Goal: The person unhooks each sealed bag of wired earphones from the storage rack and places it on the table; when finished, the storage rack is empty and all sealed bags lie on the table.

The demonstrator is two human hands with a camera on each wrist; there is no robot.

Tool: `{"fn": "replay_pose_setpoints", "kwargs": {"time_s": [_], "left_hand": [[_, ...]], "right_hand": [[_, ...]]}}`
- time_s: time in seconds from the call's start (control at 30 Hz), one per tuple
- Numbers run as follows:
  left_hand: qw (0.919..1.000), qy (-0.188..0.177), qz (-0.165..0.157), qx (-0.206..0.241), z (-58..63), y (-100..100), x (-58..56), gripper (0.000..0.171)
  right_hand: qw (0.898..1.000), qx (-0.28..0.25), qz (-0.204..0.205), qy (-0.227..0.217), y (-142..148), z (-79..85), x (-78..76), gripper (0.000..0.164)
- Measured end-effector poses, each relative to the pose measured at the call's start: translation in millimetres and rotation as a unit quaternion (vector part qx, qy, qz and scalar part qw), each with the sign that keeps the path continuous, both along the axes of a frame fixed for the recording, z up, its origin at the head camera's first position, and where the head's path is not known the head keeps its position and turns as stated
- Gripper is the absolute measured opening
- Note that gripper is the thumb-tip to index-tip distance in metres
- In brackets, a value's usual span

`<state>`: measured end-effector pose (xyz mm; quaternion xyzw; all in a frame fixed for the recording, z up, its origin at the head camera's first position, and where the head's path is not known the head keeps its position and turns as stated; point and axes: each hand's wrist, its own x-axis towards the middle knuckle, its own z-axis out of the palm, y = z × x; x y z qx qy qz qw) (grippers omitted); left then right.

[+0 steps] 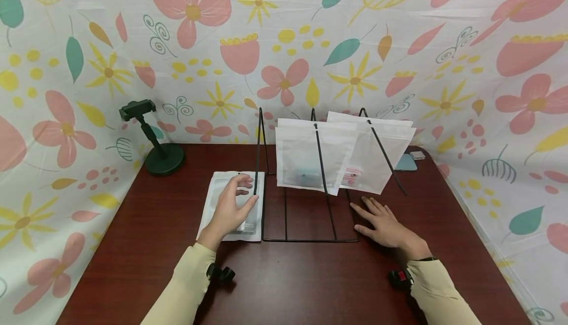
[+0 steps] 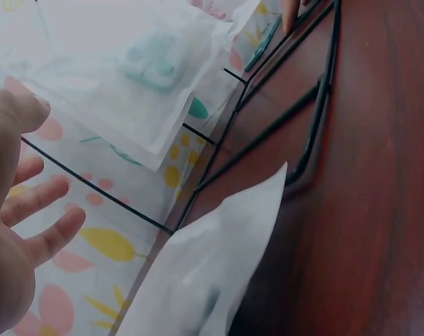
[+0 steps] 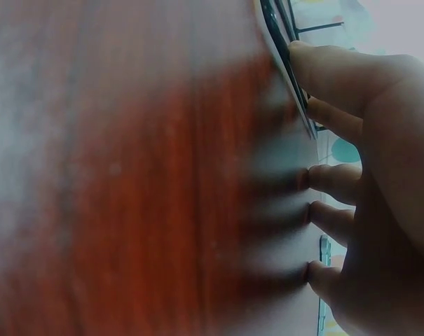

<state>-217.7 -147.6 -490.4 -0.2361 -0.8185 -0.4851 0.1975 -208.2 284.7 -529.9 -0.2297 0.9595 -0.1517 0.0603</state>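
Note:
A black wire rack (image 1: pixel 310 240) with upright dividers stands on the brown table. Two white zip pouches lean in it: one (image 1: pixel 295 155) in the middle, with something teal showing through, and a tilted one (image 1: pixel 386 152) to its right, with a pinkish-red patch. My left hand (image 1: pixel 228 211) hovers by the leftmost divider, thumb and fingers apart and holding nothing. Below it, a third white pouch (image 1: pixel 210 206) lies on the table against the rack's left side. My right hand (image 1: pixel 383 224) rests with spread fingers at the rack's right base corner, its fingertips on the table.
A dark green stand (image 1: pixel 164 159) with a round base is at the back left. At the back right corner lie a light blue flat item (image 1: pixel 406 162) and a small white piece (image 1: pixel 417 155). A flower-patterned curtain (image 1: pixel 284 44) hangs behind and on both sides.

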Motion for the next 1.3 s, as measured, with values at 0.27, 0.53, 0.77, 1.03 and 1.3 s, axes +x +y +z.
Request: {"fn": "replay_pose_setpoints", "kwargs": {"time_s": [0.27,0.53,0.77,1.03,1.3], "left_hand": [[0.9993,0.008,-0.031,0.019,1.9,10.8,-8.6,0.052],[0.9973,0.025,-0.055,0.042,3.2,21.5,-15.7,0.057],[0.9968,0.011,-0.06,0.053,4.5,28.3,-23.9,0.057],[0.996,-0.001,-0.07,0.056,9.0,33.5,-30.9,0.059],[0.9897,0.003,-0.118,0.081,31.3,42.4,-28.6,0.057]], "right_hand": [[1.0,0.007,-0.005,-0.01,-0.2,0.0,-0.3,0.064],[1.0,0.006,-0.002,-0.011,-0.5,0.6,0.1,0.063],[1.0,0.003,-0.003,-0.008,-0.9,1.1,0.8,0.063],[1.0,0.002,-0.002,-0.006,-0.9,-1.1,-0.1,0.063],[1.0,0.002,-0.002,-0.005,-0.9,-1.2,0.5,0.063]]}}
